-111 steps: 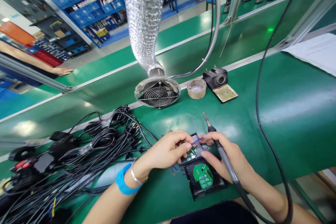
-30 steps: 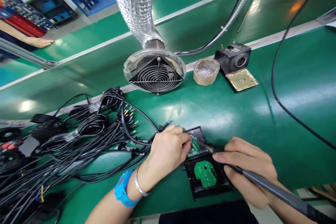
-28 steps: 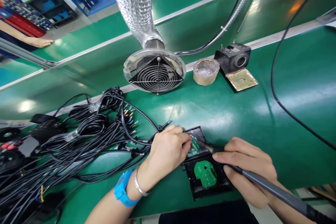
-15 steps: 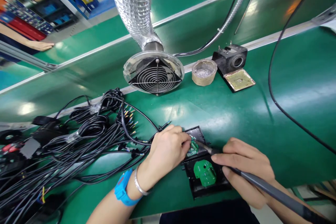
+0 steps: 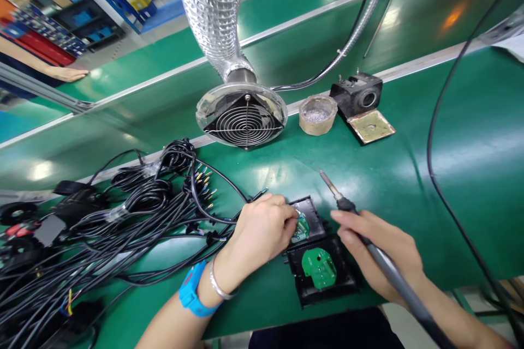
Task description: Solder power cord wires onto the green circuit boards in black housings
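My right hand (image 5: 382, 253) grips a soldering iron (image 5: 379, 256) by its dark handle. The iron's bare metal tip points up and left, above the green bench and apart from the boards. My left hand (image 5: 266, 229) is closed in a pinch at the left edge of a small green circuit board (image 5: 303, 227) in a black housing (image 5: 313, 215); what the fingertips hold is hidden. Nearer me, a second black housing (image 5: 301, 283) carries a larger green circuit board (image 5: 321, 270). A blue wristband (image 5: 192, 292) and a silver bangle sit on my left wrist.
Black cables (image 5: 164, 218) with stripped coloured ends heap up on the left. A round fume extractor grille (image 5: 245, 120) hangs from a foil duct (image 5: 213, 5). Behind stand a tape-like ring (image 5: 317, 117) and an iron stand with sponge (image 5: 372, 126). Another person's hand (image 5: 67, 73) rests across the bench.
The soldering iron has lifted off the upper board, its tip swinging up and away to the right. My left hand stays at the board's edge.
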A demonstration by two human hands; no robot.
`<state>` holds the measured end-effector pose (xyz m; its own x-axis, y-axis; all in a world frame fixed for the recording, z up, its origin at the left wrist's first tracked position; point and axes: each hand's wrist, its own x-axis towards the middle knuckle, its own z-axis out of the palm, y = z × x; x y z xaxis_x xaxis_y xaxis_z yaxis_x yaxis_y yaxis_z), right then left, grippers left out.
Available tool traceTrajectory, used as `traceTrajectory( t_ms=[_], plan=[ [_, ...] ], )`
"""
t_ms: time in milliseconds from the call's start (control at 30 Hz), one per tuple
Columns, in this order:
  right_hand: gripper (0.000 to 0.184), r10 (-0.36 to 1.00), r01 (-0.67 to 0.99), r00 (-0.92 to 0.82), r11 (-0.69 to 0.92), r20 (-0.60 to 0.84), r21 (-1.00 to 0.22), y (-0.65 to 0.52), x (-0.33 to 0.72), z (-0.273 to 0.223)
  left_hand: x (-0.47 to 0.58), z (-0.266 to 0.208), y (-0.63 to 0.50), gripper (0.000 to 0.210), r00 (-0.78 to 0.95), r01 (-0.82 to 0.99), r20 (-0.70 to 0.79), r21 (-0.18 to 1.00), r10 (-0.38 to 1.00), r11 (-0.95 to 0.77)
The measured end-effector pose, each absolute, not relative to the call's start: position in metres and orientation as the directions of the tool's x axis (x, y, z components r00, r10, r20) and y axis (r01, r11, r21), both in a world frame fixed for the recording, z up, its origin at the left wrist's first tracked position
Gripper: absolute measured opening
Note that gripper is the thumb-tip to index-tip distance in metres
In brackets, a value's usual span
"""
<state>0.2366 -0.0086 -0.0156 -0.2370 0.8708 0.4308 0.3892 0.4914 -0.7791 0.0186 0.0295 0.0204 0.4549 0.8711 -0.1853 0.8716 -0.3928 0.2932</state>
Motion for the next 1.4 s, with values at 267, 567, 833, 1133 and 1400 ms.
traceTrajectory(
  t_ms=[267, 567, 833, 1133, 1400],
  plan=[
    [0.032, 0.819, 0.433, -0.422, 0.559, 0.389, -0.708, 0.000, 0.229, -0.024, 0.013, 0.031, 0.034, 0.013, 0.579, 0.793, -0.246, 0.394, 0.778, -0.465],
    [0.026, 0.852, 0.457, -0.382, 0.511, 0.358, -0.728, -0.003, 0.231, -0.026, 0.023, 0.037, 0.025, 0.014, 0.582, 0.813, -0.285, 0.206, 0.761, -0.545],
    [0.026, 0.814, 0.500, -0.391, 0.579, 0.429, -0.644, -0.003, 0.232, -0.038, 0.022, 0.028, 0.027, 0.017, 0.547, 0.832, -0.215, 0.249, 0.809, -0.496],
    [0.028, 0.849, 0.474, -0.367, 0.523, 0.381, -0.708, -0.002, 0.226, -0.032, 0.020, 0.023, 0.029, 0.018, 0.580, 0.795, -0.196, 0.348, 0.790, -0.497],
    [0.036, 0.857, 0.417, -0.328, 0.509, 0.398, -0.753, 0.000, 0.234, -0.015, 0.017, 0.019, 0.030, 0.021, 0.600, 0.753, -0.148, 0.437, 0.786, -0.492]
  ],
)
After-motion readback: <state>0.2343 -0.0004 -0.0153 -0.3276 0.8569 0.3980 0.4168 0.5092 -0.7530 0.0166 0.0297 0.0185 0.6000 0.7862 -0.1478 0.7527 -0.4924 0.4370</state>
